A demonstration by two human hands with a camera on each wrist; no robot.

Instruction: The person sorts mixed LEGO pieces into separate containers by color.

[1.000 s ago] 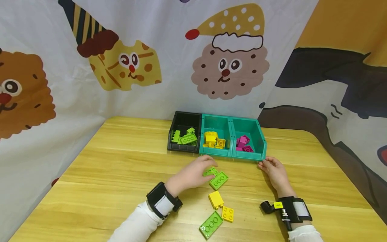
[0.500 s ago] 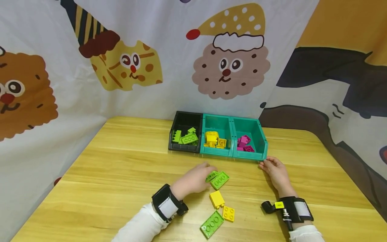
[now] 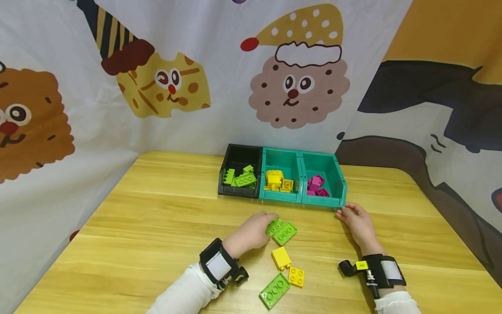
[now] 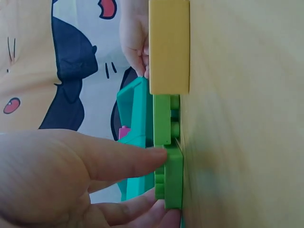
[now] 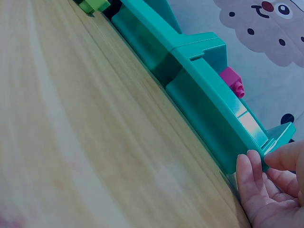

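My left hand (image 3: pixel 251 234) pinches a green building brick (image 3: pixel 275 226), studs up, between thumb and fingers; the left wrist view shows the thumb on one side of this brick (image 4: pixel 174 178). Touching or very near it is a second green brick (image 3: pixel 285 233) lying hollow side up. My right hand (image 3: pixel 358 226) holds the front right corner of the right teal bin (image 3: pixel 323 201), and in the right wrist view its thumb and fingertips close on that corner. Pink bricks (image 3: pixel 316 186) lie inside this bin.
Nearer the front lie a yellow brick (image 3: pixel 280 258), a smaller yellow brick (image 3: pixel 296 277) and a green brick (image 3: pixel 274 291). A black bin (image 3: pixel 237 192) with green bricks adjoins a middle teal bin (image 3: pixel 279 197) with yellow ones. Behind the table (image 3: pixel 157 209) hangs a printed cloth (image 3: pixel 227 87).
My left hand has moved slightly right and its fingers have closed on the green brick. That brick looked tipped up half a second ago and lies flatter now. The right hand stays at the bin corner.
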